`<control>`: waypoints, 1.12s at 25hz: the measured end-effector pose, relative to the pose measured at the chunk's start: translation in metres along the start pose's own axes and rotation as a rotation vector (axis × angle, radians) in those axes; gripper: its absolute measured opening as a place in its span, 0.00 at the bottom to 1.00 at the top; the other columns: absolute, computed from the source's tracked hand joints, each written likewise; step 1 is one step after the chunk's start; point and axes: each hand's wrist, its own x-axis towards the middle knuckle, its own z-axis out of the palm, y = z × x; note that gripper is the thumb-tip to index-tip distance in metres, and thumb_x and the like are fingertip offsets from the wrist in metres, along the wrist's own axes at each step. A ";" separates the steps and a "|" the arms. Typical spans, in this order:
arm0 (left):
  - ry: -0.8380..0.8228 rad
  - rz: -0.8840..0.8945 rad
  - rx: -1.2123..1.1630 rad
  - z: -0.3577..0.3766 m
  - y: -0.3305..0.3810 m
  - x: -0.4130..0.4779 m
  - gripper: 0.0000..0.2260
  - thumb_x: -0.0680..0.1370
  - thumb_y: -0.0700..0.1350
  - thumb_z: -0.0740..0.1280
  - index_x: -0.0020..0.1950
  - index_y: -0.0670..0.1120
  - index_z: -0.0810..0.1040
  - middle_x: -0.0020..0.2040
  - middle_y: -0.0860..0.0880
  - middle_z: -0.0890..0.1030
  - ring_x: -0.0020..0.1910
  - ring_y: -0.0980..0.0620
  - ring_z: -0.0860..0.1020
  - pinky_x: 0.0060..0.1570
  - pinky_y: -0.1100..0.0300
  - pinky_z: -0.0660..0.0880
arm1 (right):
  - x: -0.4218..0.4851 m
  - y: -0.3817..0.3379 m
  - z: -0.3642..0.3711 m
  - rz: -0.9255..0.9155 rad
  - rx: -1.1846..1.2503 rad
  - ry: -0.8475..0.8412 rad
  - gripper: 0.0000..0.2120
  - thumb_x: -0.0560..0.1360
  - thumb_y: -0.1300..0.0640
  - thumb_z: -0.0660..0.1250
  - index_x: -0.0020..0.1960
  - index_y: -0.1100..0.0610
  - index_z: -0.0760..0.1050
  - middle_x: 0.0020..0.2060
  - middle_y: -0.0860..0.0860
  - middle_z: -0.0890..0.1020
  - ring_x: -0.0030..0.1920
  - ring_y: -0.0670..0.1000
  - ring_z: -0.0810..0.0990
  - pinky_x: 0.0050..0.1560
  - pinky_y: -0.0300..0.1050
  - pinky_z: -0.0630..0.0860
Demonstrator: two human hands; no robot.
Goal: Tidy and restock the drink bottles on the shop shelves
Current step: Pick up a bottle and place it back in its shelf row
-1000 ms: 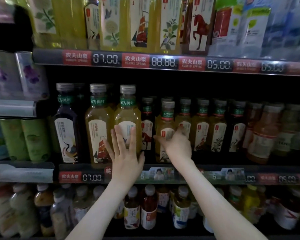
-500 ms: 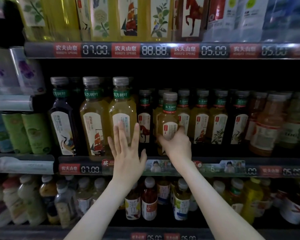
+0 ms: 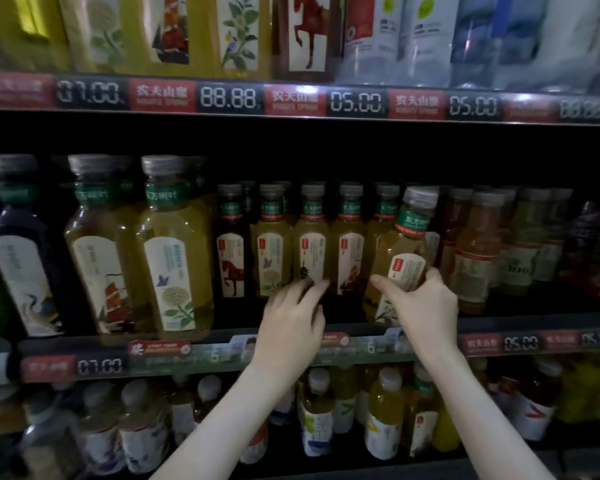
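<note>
Right hand point(image 3: 426, 306) now wraps the bottle point(image 3: 400, 268), carried rightward along the row point(image 3: 312, 251) and tilted over the shelf rail point(image 3: 489, 344) below my wrist. Left hand point(image 3: 291, 320) has left the big bottle point(image 3: 174, 271) and hovers loose-fingered, holding nothing, at the row's middle. I judge I'm slotting it into the right end. Smooth clear plastic, glossy label, ribbed grey cap.

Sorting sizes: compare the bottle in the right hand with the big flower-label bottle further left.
The held bottle is smaller; the flower-label bottle is taller and wider. The held bottle tilts in the right hand; the flower-label bottle stands upright, untouched. Both: yellowish drink, grey cap, green neck band.
</note>
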 end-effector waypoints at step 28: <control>-0.347 -0.336 -0.475 0.058 0.087 0.079 0.43 0.76 0.47 0.69 0.78 0.51 0.40 0.69 0.46 0.71 0.65 0.48 0.73 0.54 0.63 0.68 | 0.083 0.082 -0.068 0.032 -0.143 -0.059 0.42 0.73 0.56 0.70 0.77 0.49 0.46 0.71 0.58 0.66 0.69 0.59 0.68 0.66 0.57 0.69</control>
